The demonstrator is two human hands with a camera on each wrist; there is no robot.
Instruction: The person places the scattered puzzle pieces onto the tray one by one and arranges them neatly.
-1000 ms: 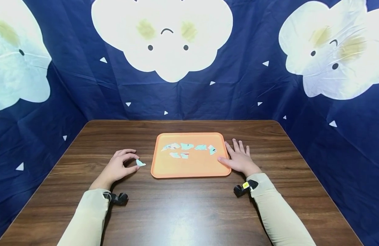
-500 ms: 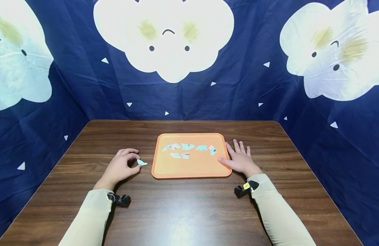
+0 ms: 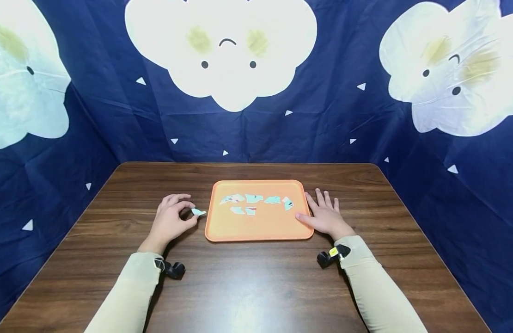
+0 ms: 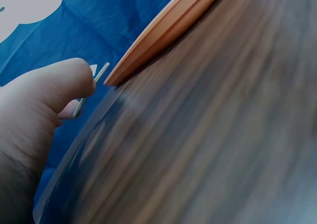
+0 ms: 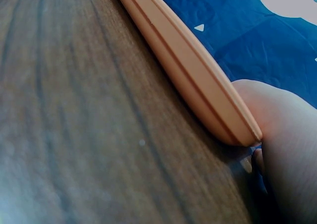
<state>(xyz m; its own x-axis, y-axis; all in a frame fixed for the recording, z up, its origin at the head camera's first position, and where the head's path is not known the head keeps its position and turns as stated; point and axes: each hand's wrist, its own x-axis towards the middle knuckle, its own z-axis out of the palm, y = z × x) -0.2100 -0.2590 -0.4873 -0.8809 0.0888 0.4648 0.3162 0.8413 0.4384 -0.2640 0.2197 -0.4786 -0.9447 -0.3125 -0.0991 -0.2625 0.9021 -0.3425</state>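
In the head view my left hand [image 3: 171, 222] pinches a thin, flat, irregular pale-blue piece [image 3: 198, 212] between thumb and fingers, just off the left edge of an orange tray [image 3: 256, 230]. The left wrist view shows this piece [image 4: 101, 72] edge-on near the tray's rim [image 4: 163, 33]. My right hand [image 3: 326, 216] lies with fingers spread on the table at the tray's right side, its thumb over the rim. From the right wrist the thumb [image 5: 252, 97] is seen against the tray's corner; the other fingers are mostly hidden there.
Several similar pale-blue printed pieces [image 3: 253, 198] lie apart on the tray, in an upper row and a shorter lower one. A brown wooden table [image 3: 248, 286] carries the tray. Behind it hangs a dark blue cloth [image 3: 256, 134] with white clouds.
The left hand has moved right and slightly away from me with the pale-blue piece, closer to the tray. My right hand and the tray have stayed in place.
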